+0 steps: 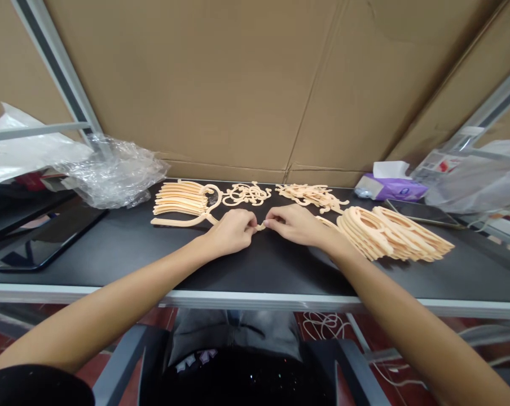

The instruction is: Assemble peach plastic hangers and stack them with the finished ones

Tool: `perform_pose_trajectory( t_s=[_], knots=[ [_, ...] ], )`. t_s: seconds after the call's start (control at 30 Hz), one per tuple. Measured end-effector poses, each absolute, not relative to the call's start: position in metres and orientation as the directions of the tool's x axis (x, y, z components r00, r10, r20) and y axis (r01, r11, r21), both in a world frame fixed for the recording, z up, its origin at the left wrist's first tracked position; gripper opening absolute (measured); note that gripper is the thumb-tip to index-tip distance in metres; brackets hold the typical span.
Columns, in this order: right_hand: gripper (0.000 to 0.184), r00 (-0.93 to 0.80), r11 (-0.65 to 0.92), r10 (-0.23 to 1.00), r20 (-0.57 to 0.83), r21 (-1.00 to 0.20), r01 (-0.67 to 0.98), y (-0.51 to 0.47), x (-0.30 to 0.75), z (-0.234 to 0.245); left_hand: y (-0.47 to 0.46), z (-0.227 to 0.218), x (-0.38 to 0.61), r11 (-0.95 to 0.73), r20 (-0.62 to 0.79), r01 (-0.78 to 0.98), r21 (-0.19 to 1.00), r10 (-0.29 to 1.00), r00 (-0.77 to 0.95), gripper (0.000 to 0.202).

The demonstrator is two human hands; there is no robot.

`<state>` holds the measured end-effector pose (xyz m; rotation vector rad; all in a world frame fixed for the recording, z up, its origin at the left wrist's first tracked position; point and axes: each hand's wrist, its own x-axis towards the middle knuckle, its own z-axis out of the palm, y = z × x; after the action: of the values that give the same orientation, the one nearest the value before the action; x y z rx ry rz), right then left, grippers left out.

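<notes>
A peach plastic clothes hanger lies on the table with its hook toward the back. Its right arm passes under my left hand, whose fingers are closed around it. Between the two hands a short peach end piece shows, and my right hand pinches its far side. Whether that end is part of the hanger or a separate piece, I cannot tell. Behind the hands lie a heap of small curved peach pieces and a heap of longer peach pieces.
A row of peach hanger parts lies at left, and stacked peach frames lean at right. Around the black table are crumpled clear plastic, a dark tablet-like device, a purple tissue pack and a cardboard wall.
</notes>
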<state>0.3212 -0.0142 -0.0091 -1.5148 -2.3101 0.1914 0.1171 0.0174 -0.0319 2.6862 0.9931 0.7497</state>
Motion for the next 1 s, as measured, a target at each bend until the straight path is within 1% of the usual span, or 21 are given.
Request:
perform_pose_trajectory(
  t_s=[0.13, 0.23, 0.4, 0.5, 0.57, 0.67, 0.73, 0.83, 0.9, 1.0],
  knots=[
    [0.021, -0.358, 0.422, 0.900, 0.248, -0.291, 0.859, -0.015, 0.321, -0.010, 0.019, -0.038, 0.118, -0.789, 0.418, 0.552, 0.271, 0.613, 0.671, 0.010],
    [0.021, -0.358, 0.432, 0.893, 0.273, -0.297, 0.851, -0.015, 0.321, -0.011, 0.020, -0.042, 0.117, -0.813, 0.417, 0.532, 0.238, 0.580, 0.700, 0.009],
    [0.022, -0.340, 0.403, 0.913, 0.226, -0.369, 0.838, -0.014, 0.321, -0.009, 0.019, -0.042, 0.116, -0.830, 0.424, 0.516, 0.211, 0.553, 0.717, 0.008],
    [0.023, -0.333, 0.397, 0.915, 0.227, -0.373, 0.838, -0.012, 0.321, -0.009, 0.018, -0.041, 0.116, -0.833, 0.426, 0.518, 0.195, 0.548, 0.720, 0.008],
    [0.025, -0.321, 0.390, 0.918, 0.232, -0.388, 0.835, -0.009, 0.321, -0.010, 0.018, -0.041, 0.116, -0.847, 0.436, 0.501, 0.180, 0.525, 0.731, 0.009],
    [0.030, -0.297, 0.360, 0.932, 0.208, -0.443, 0.821, -0.005, 0.322, -0.010, 0.016, -0.042, 0.116, -0.873, 0.462, 0.459, 0.166, 0.480, 0.745, 0.010],
    [0.033, -0.298, 0.338, 0.941, 0.162, -0.498, 0.798, -0.004, 0.324, -0.009, 0.015, -0.041, 0.117, -0.873, 0.480, 0.449, 0.189, 0.481, 0.734, 0.009],
    [0.034, -0.324, 0.317, 0.940, 0.104, -0.615, 0.722, -0.006, 0.329, -0.004, 0.014, -0.039, 0.118, -0.847, 0.488, 0.459, 0.266, 0.529, 0.694, 0.008],
    [0.032, -0.343, 0.333, 0.931, 0.126, -0.676, 0.657, -0.008, 0.333, 0.001, 0.013, -0.037, 0.119, -0.826, 0.485, 0.469, 0.311, 0.563, 0.670, 0.007],
    [0.035, -0.322, 0.322, 0.935, 0.146, -0.729, 0.603, -0.013, 0.337, 0.007, 0.013, -0.035, 0.120, -0.814, 0.486, 0.473, 0.338, 0.581, 0.652, 0.007]
  ],
)
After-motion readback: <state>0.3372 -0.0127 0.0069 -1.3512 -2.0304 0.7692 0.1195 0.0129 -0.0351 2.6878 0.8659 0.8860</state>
